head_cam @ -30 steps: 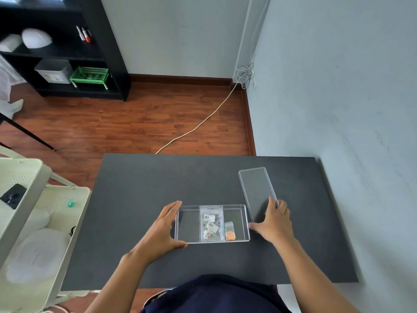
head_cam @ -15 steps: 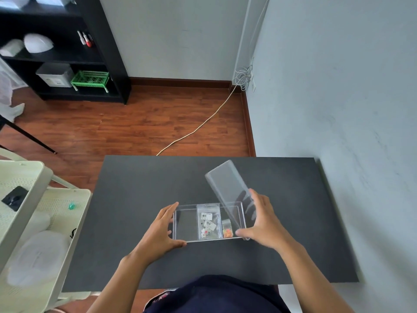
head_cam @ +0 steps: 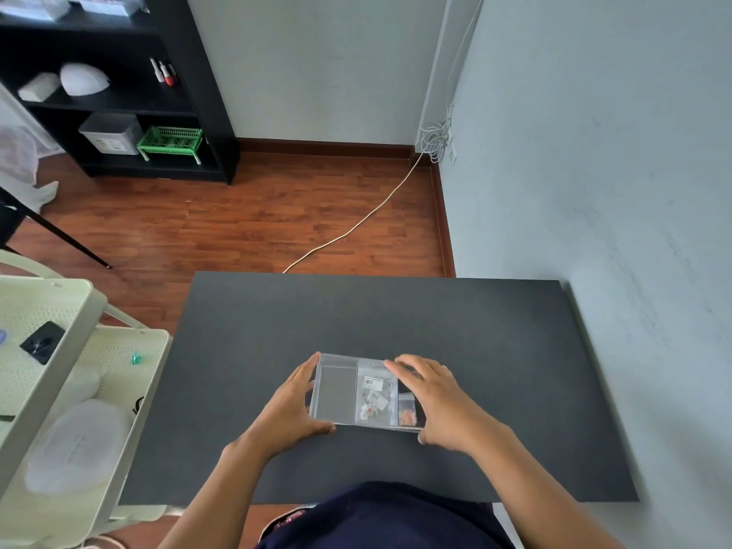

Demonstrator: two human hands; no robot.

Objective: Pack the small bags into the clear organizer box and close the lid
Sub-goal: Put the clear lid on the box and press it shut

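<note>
The clear organizer box [head_cam: 336,394] lies on the dark table [head_cam: 396,318], near its front middle. Small bags [head_cam: 374,398] show through the plastic in the middle compartment, and one with orange bits [head_cam: 406,414] is in the right compartment. The left compartment looks bare. The clear lid [head_cam: 340,360] now rests flat over the box. My left hand [head_cam: 291,410] grips the box's left end. My right hand [head_cam: 435,402] presses down on the lid's right end, covering that end of the box.
A pale green cart [head_cam: 47,390] with a phone [head_cam: 42,342] and white containers stands left of the table. The grey wall [head_cam: 614,192] runs along the table's right edge. A black shelf [head_cam: 119,93] and a floor cable [head_cam: 356,227] lie beyond.
My right hand lifted the lid from the table's right side, swung it over the box and laid it flat on top. My left hand stayed on the box's left end.
</note>
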